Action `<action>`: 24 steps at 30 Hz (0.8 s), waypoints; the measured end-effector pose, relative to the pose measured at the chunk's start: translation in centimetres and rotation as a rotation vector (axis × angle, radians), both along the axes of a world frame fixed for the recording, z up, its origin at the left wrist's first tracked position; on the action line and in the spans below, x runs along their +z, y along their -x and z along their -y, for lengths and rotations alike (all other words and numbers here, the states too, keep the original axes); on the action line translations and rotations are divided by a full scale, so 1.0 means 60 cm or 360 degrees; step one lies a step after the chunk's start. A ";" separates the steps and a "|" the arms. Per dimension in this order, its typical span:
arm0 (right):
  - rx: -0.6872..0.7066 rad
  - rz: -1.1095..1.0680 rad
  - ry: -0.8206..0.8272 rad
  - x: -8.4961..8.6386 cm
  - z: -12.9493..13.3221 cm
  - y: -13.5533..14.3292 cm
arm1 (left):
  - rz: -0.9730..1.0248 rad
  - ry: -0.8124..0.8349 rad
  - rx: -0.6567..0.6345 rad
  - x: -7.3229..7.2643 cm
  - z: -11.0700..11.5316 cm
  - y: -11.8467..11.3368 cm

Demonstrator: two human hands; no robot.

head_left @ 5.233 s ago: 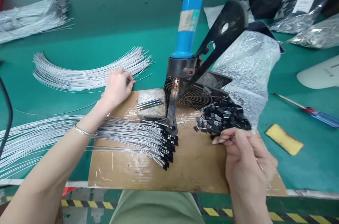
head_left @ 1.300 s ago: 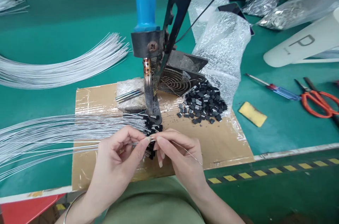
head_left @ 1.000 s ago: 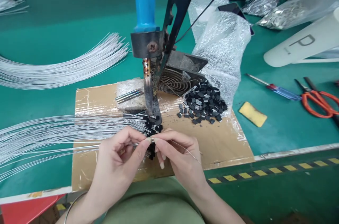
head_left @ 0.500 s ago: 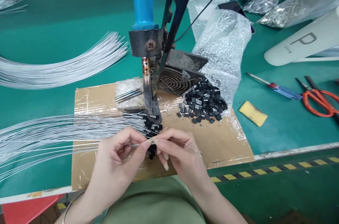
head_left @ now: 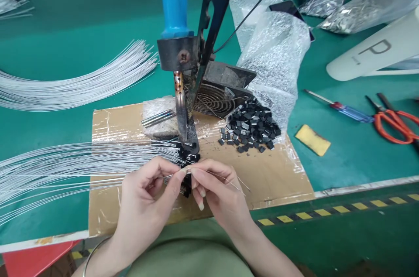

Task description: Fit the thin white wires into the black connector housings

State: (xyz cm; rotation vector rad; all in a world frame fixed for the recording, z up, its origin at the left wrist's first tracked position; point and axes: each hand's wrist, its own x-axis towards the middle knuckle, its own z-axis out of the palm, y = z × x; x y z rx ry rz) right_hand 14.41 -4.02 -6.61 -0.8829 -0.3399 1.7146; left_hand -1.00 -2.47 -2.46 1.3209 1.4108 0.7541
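Note:
My left hand (head_left: pixel 147 200) is closed, thumb and forefinger pinching a white wire that runs in from the left. Against its fingertips my right hand (head_left: pixel 221 189) also pinches; thin wire ends (head_left: pixel 225 177) stick out to the right past its fingers. Whatever lies between the touching fingertips is too small and covered to make out. Just beyond and beneath the hands are black connectors (head_left: pixel 188 158) on the ends of a bundle of white wires (head_left: pixel 98 157). Above them a soldering iron (head_left: pixel 180 111) with a blue handle points down from its clamp.
Loose black connectors (head_left: pixel 253 124) lie heaped on the cardboard (head_left: pixel 278 181), beside a dusty fan (head_left: pixel 216 96) and bubble wrap (head_left: pixel 275 50). Another wire bundle (head_left: pixel 98 83) lies at left. Rightward are a yellow sponge (head_left: pixel 313 140), a screwdriver (head_left: pixel 350 111) and orange-handled scissors (head_left: pixel 393 126).
The wire ends past my right hand have spread apart and now show as two separate strands. My right hand has shifted slightly left; the left hand keeps its pinch.

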 end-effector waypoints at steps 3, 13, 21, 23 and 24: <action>0.0001 0.0004 0.0004 -0.001 0.000 0.000 | -0.0015 -0.0065 0.0003 -0.004 0.001 -0.001; -0.0055 -0.0035 0.0087 0.001 -0.004 0.005 | -0.0131 -0.0216 0.0071 -0.018 0.009 -0.005; -0.0139 -0.0049 0.0146 0.006 -0.001 0.012 | -0.0061 -0.0225 0.0138 -0.024 0.012 -0.010; -0.0154 -0.0049 0.0147 0.007 -0.001 0.013 | -0.0037 -0.0196 0.0153 -0.026 0.014 -0.011; -0.0160 -0.0047 0.0146 0.008 0.000 0.014 | -0.0025 -0.0178 0.0160 -0.027 0.014 -0.011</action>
